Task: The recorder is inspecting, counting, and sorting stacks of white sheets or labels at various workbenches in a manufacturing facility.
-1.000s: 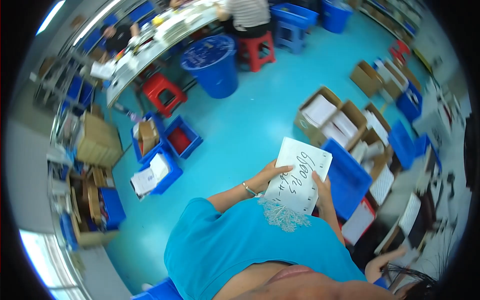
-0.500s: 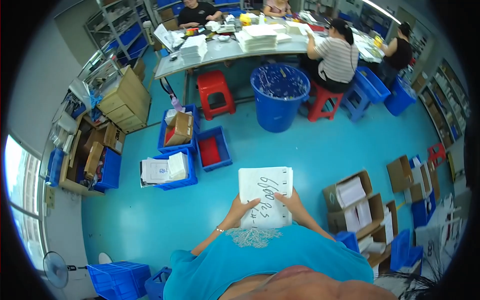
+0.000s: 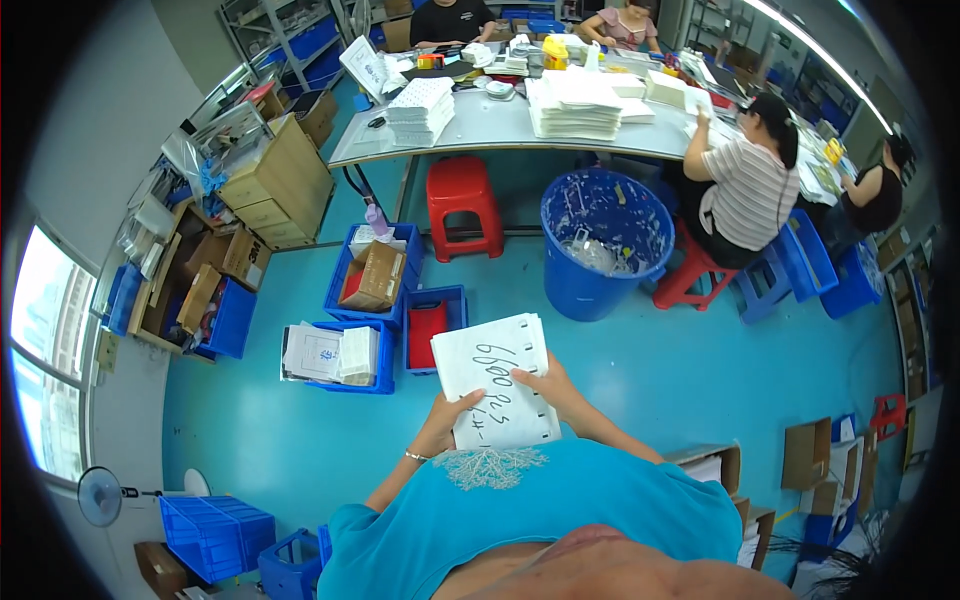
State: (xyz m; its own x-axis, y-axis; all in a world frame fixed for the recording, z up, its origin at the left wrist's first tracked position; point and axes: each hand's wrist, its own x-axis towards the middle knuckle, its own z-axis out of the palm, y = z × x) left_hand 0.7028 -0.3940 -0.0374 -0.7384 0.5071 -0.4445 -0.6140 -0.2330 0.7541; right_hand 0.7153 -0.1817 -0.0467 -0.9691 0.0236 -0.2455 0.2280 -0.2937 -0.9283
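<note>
A stack of white paper sheets (image 3: 495,350) is held in front of my chest, its top sheet bearing large black handwriting. Small dark marks run down its right edge. My left hand (image 3: 443,420) grips the lower left edge, with the thumb lying on top. From the right side my right hand (image 3: 550,385) holds the stack, thumb also across the top sheet. The fingers of both hands are mostly hidden under the paper. The stack is tilted slightly to the left.
Beyond a blue bin (image 3: 607,245) of scraps, a long table (image 3: 480,130) bears paper stacks; several people work around it. A red stool (image 3: 465,208) stands in front. Blue crates (image 3: 388,372) sit ahead on the left, a wooden cabinet (image 3: 275,195) behind them. Cardboard boxes (image 3: 805,455) are at right.
The view has shifted, with the table and bin appearing nearer and farther right. The paper stack has turned slightly anticlockwise and sits more to the left, still in both hands.
</note>
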